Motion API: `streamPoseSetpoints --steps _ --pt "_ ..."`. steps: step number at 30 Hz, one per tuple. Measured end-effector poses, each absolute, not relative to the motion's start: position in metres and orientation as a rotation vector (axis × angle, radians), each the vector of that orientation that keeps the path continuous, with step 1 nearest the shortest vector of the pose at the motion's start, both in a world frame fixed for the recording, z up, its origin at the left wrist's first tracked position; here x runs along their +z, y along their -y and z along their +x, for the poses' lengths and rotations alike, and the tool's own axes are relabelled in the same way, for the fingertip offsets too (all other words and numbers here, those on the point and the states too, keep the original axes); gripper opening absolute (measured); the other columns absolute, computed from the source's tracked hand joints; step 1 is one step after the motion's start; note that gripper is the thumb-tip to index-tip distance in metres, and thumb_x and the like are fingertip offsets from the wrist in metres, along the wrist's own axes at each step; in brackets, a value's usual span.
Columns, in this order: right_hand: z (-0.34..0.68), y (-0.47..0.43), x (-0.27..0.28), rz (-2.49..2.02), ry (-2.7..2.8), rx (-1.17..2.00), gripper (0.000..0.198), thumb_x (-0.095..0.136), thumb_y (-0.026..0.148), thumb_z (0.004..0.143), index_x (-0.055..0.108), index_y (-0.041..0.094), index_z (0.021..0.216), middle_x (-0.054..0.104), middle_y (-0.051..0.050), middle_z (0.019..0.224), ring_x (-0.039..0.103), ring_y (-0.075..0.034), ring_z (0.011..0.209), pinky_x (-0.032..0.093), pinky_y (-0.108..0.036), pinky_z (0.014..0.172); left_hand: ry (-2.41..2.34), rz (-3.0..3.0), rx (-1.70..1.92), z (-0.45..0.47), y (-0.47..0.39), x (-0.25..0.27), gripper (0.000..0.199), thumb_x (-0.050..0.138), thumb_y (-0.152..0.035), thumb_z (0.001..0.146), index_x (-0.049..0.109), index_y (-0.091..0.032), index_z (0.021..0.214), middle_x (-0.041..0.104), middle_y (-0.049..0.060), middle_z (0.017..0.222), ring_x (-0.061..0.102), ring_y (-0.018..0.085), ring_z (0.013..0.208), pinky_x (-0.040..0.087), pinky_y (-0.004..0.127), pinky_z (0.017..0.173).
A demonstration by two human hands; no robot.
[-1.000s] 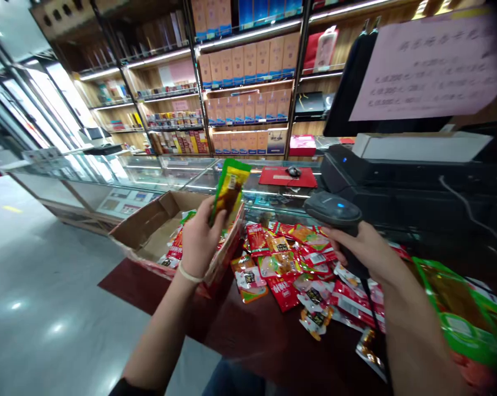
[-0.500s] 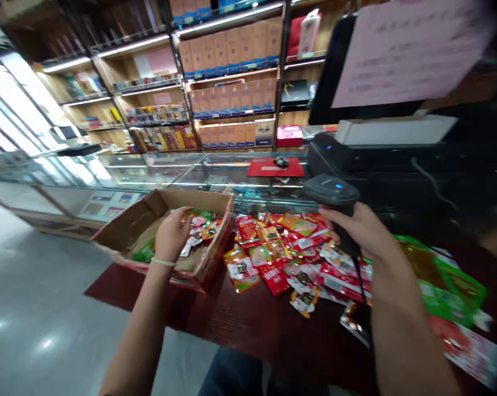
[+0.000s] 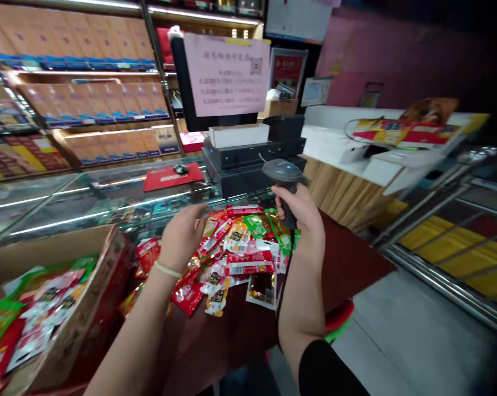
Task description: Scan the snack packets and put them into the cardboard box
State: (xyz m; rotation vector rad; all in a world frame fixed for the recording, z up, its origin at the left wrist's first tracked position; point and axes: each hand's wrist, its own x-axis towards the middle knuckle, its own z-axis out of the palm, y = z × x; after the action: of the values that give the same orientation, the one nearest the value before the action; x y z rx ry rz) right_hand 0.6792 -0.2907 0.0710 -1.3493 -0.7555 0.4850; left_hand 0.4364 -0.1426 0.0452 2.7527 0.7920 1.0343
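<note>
My right hand [image 3: 308,212] is wrapped round the handle of a black barcode scanner [image 3: 282,171], whose cord runs down beside my forearm. A small blue light glows on top of the scanner. My left hand [image 3: 183,236], with a band at the wrist, hovers over the left part of a heap of snack packets [image 3: 248,261]. Its thumb stands apart from the fingers, and I see nothing in it. Red, green, orange and white packets make up the heap, partly hidden by my hands. On the left, a cardboard box [image 3: 118,286] holds more packets.
The dark red tabletop [image 3: 343,264] adjoins a glass display counter [image 3: 72,201]. Behind the heap stand black till equipment [image 3: 248,157] and a monitor bearing a pink notice [image 3: 227,77]. A mouse [image 3: 180,169] lies on a red mat. A metal rack [image 3: 442,220] stands at right.
The view has swung to the right. My left hand has gone from inside the cardboard box to above the packet heap. The right hand still grips the scanner.
</note>
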Motion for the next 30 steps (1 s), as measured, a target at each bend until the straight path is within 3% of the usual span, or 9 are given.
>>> streamPoseSetpoints --steps 9,13,16,18,23,30 --pt "0.727 0.339 0.054 -1.425 0.463 0.278 0.026 0.071 0.039 0.076 0.052 0.024 0.084 0.053 0.008 0.052 0.046 -0.01 0.036 0.037 -0.021 0.031 0.036 2.856 0.564 0.597 0.175 -0.031 0.038 0.049 -0.011 0.091 0.06 -0.017 0.127 0.063 0.014 0.13 0.059 0.025 0.121 0.05 0.04 0.102" --pt "0.735 0.353 0.047 -1.412 0.41 0.22 0.024 0.07 0.039 0.078 0.053 0.025 0.084 0.053 0.007 0.055 0.047 -0.011 0.037 0.037 -0.022 0.032 0.321 2.934 0.384 0.637 0.189 -0.062 0.058 0.054 -0.005 0.082 0.053 -0.019 0.138 0.048 0.014 0.149 0.042 0.028 0.14 0.036 0.047 0.116" --pt "0.736 0.36 0.047 -1.374 0.396 0.195 0.025 0.071 0.04 0.078 0.052 0.025 0.084 0.053 0.007 0.056 0.047 -0.01 0.037 0.038 -0.022 0.033 0.366 2.981 0.237 0.654 0.195 -0.072 0.075 0.065 -0.009 0.073 0.047 -0.02 0.144 0.041 0.013 0.155 0.035 0.033 0.145 0.029 0.052 0.119" --pt "0.736 0.362 0.047 -1.356 0.388 0.193 0.025 0.071 0.04 0.078 0.052 0.025 0.084 0.053 0.008 0.055 0.047 -0.01 0.037 0.038 -0.022 0.033 0.377 2.999 0.214 0.659 0.196 -0.073 0.073 0.066 -0.009 0.072 0.05 -0.021 0.142 0.047 0.013 0.151 0.039 0.033 0.142 0.029 0.053 0.119" --pt "0.737 0.362 0.047 -1.348 0.366 0.207 0.026 0.072 0.041 0.077 0.053 0.025 0.084 0.053 0.008 0.055 0.047 -0.01 0.037 0.038 -0.021 0.033 0.456 2.929 0.374 0.657 0.19 -0.068 0.045 0.051 -0.006 0.086 0.063 -0.022 0.125 0.066 0.008 0.129 0.056 0.024 0.127 0.041 0.042 0.111" --pt "0.731 0.354 0.053 -1.329 0.445 0.251 0.026 0.071 0.041 0.076 0.053 0.024 0.081 0.052 0.008 0.053 0.046 -0.01 0.036 0.038 -0.021 0.033 0.314 2.641 0.597 0.619 0.177 -0.04 0.049 0.054 -0.012 0.089 0.057 -0.024 0.136 0.064 0.007 0.136 0.06 0.021 0.125 0.047 0.035 0.107"
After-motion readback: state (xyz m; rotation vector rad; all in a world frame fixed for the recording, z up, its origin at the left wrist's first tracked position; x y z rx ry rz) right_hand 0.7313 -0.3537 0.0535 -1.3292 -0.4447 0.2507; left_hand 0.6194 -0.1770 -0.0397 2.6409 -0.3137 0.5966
